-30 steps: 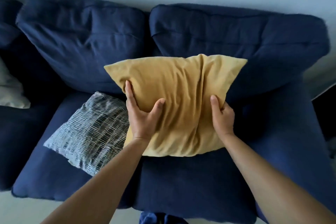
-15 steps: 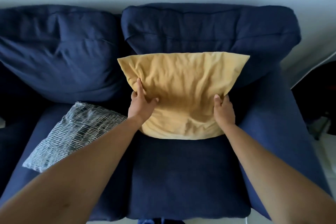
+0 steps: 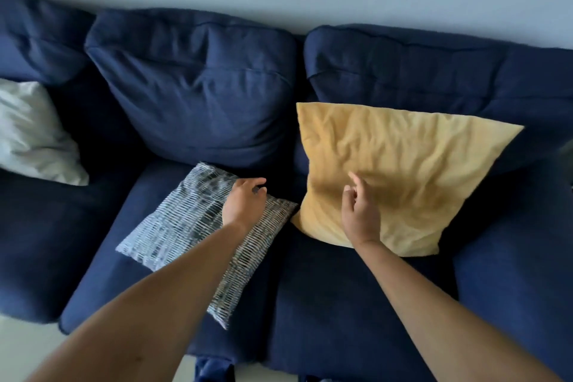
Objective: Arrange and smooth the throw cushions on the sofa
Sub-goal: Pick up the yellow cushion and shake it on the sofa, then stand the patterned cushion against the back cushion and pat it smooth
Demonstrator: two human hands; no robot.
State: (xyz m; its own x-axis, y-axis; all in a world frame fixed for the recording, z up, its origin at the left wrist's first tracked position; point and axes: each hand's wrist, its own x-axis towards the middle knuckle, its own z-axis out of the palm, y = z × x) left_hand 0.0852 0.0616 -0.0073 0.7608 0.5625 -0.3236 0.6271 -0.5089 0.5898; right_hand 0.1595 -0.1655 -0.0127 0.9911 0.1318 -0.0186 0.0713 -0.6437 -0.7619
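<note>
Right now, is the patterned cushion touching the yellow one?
Touching. In the head view, the patterned cushion's right corner meets the yellow cushion's lower left edge, with no sofa fabric visible between them.

**Sofa and cushions resting on it**

Navy blue sofa (image 3: 356, 304), fabric, against a pale wall. On its seats: a grey patterned cushion (image 3: 186, 226) lying flat; a yellow cushion (image 3: 403, 149) propped against the back cushion; a white cushion (image 3: 31, 133) far left.
</note>
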